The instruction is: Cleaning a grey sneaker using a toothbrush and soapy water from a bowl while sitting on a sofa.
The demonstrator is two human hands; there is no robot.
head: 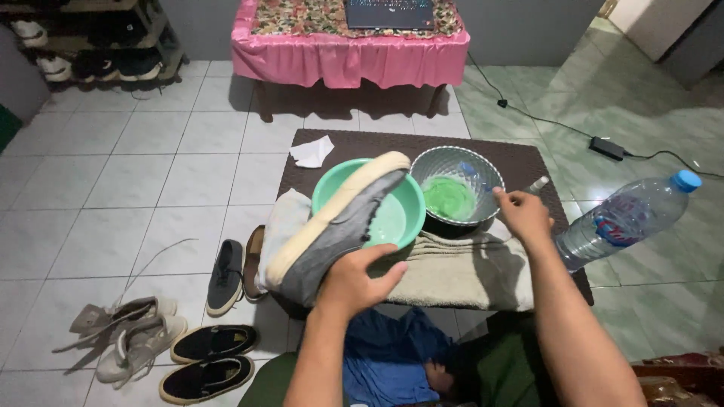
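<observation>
My left hand (354,283) grips a grey canvas shoe (335,226) with a cream sole, held tilted over a green plastic basin (403,215). My right hand (522,215) holds a thin brush by its handle (535,185); the brush end reaches into a clear patterned bowl (456,169) of green liquid (449,197). Both bowls rest on a low dark table (528,162), with a beige towel (460,267) spread at its near edge.
A white crumpled tissue (311,151) lies on the table's far left. A clear water bottle (626,218) with blue cap leans at the right. Several shoes (181,332) lie on the tiled floor at left. A pink-skirted table (351,45) stands behind, a cable and adapter (607,148) at right.
</observation>
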